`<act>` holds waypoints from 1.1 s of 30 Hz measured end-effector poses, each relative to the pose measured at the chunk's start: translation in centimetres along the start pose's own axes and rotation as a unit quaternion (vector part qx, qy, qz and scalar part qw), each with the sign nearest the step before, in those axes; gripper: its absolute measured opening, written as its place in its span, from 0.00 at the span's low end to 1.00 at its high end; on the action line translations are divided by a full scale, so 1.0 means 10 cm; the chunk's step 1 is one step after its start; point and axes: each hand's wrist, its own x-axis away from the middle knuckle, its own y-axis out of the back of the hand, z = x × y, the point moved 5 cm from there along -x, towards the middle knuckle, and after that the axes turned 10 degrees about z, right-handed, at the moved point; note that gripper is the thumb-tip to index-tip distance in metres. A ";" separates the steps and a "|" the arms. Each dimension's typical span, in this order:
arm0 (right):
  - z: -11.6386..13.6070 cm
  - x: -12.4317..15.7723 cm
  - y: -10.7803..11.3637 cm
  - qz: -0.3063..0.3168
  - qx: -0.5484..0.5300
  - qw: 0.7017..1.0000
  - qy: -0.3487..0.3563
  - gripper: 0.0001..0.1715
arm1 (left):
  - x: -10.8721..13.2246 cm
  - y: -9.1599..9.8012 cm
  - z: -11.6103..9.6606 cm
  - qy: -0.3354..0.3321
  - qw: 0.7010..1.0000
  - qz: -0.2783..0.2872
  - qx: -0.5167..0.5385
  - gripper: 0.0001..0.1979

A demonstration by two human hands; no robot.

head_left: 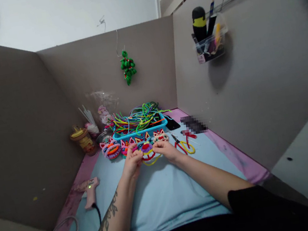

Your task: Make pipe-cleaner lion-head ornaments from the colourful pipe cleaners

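Between both hands is a small pipe-cleaner piece [148, 152] in purple, red and yellow, held a little above the blue cloth. My left hand [133, 160] pinches its left side, and my right hand [165, 150] pinches its right side. A yellow pipe-cleaner strand [152, 163] curves below it. Just behind the hands stand several colourful fuzzy animal heads, among them a purple and orange one [111, 149] at the left and a white and red one [159, 136] at the right. My fingertips partly hide the held piece.
Behind the heads, a blue basket [129, 135] holds many coloured pipe cleaners [139, 118]. Scissors [186, 147] and red-handled pliers [189, 134] lie right. At left are a pink glue gun [91, 192] with a cord and a lidded cup [85, 141]. Grey partitions [146, 62] enclose the table.
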 end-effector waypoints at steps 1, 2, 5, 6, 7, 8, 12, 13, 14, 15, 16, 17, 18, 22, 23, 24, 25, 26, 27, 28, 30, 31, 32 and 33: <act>-0.01 0.00 -0.01 0.004 -0.013 1.000 -0.007 0.15 | 0.00 0.00 -0.01 -0.004 1.000 0.001 0.002 0.34; -0.03 0.01 -0.02 0.006 -0.026 1.000 -0.013 0.15 | 0.00 -0.01 -0.01 -0.007 1.000 0.000 0.002 0.35; -0.06 0.01 -0.03 -0.003 -0.060 0.998 -0.018 0.16 | 0.00 -0.01 -0.01 -0.015 1.000 -0.005 -0.006 0.38; -0.06 0.01 -0.01 -0.010 -0.066 0.998 -0.015 0.16 | 0.00 -0.01 -0.02 -0.021 1.000 -0.011 -0.012 0.38; -0.06 0.00 0.01 -0.016 -0.069 0.997 -0.012 0.15 | 0.00 0.00 -0.03 -0.027 0.999 -0.020 -0.020 0.37; -0.07 0.00 0.03 -0.021 -0.069 0.997 -0.008 0.15 | 0.00 0.02 -0.04 -0.033 0.999 -0.031 -0.030 0.36; -0.07 -0.02 0.12 -0.036 -0.056 0.998 0.000 0.15 | 0.02 0.06 -0.10 -0.065 0.993 -0.056 -0.080 0.36; -0.07 -0.01 0.13 -0.037 -0.049 0.998 0.002 0.15 | 0.02 0.06 -0.12 -0.076 0.991 -0.055 -0.091 0.36; -0.06 -0.01 0.14 -0.037 -0.040 0.998 0.004 0.15 | 0.03 0.05 -0.13 -0.086 0.990 -0.052 -0.100 0.37; -0.06 -0.01 0.14 -0.037 -0.032 0.999 0.005 0.15 | 0.04 0.05 -0.14 -0.095 0.988 -0.049 -0.109 0.37; -0.05 -0.01 0.14 -0.037 -0.025 0.999 0.007 0.15 | 0.04 0.04 -0.14 -0.100 0.987 -0.048 -0.118 0.37; -0.05 0.00 0.14 -0.038 -0.020 0.999 0.009 0.15 | 0.05 0.04 -0.14 -0.104 0.985 -0.046 -0.128 0.37; -0.04 0.00 0.14 -0.038 -0.017 0.999 0.011 0.15 | 0.05 0.04 -0.13 -0.105 0.984 -0.046 -0.139 0.37; -0.03 0.01 0.12 -0.038 -0.014 0.999 0.020 0.15 | 0.04 0.03 -0.10 -0.095 0.983 -0.049 -0.152 0.32; -0.02 0.01 0.12 -0.036 -0.011 0.999 0.022 0.15 | 0.04 0.03 -0.08 -0.081 0.985 -0.047 -0.147 0.31; -0.02 0.01 0.12 -0.034 -0.009 0.999 0.024 0.15 | 0.04 0.04 -0.06 -0.061 0.987 -0.044 -0.139 0.29; -0.02 0.00 0.12 -0.029 -0.007 0.999 0.025 0.15 | 0.04 0.04 -0.04 -0.041 0.990 -0.041 -0.131 0.29; -0.03 0.00 0.13 -0.025 -0.006 0.999 0.026 0.14 | 0.04 0.04 -0.03 -0.020 0.991 -0.038 -0.124 0.28; -0.04 0.00 0.13 -0.021 -0.003 0.999 0.027 0.14 | 0.04 0.04 -0.01 -0.001 0.992 -0.035 -0.120 0.27; -0.05 -0.01 0.15 -0.020 0.002 0.999 0.029 0.14 | 0.04 0.04 0.01 0.017 0.992 -0.029 -0.121 0.26; -0.08 -0.02 0.18 -0.022 0.013 0.999 0.036 0.13 | 0.04 0.04 0.03 0.039 0.989 -0.013 -0.141 0.23; -0.09 -0.03 0.20 -0.022 0.018 0.999 0.039 0.13 | 0.04 0.04 0.04 0.044 0.986 -0.007 -0.163 0.21; -0.10 -0.03 0.21 -0.021 0.022 0.999 0.043 0.13 | 0.04 0.05 0.05 0.044 0.980 -0.003 -0.192 0.19; -0.11 -0.04 0.22 -0.019 0.024 0.998 0.045 0.13 | 0.03 0.05 0.05 0.038 0.974 0.000 -0.222 0.18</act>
